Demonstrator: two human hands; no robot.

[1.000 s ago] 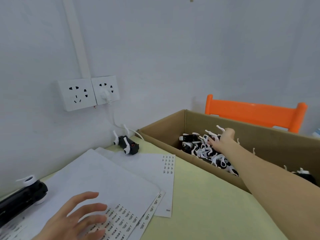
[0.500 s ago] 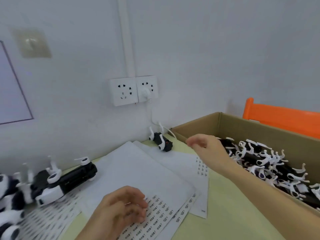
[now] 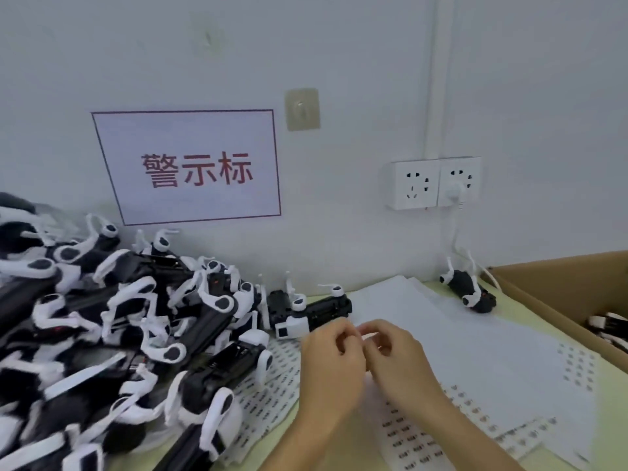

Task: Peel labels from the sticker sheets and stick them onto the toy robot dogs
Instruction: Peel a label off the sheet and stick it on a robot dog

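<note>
Nearest, sticker sheets [image 3: 475,375] are spread over the worktop [image 3: 530,321], white with rows of tiny dark-printed labels, pretty blurry. Just above them the left hand [image 3: 331,362] and right hand [image 3: 399,355] are brought together, fingertips curled and touching; whether a label is pinched between them can't be told. To the left, a big heap of toy robot dogs [image 3: 136,328] is piled up, black bodies with white legs. Farther right, one lone dog [image 3: 470,294] is lying by the cardboard box [image 3: 557,294], under the wall sockets [image 3: 435,183].
</note>
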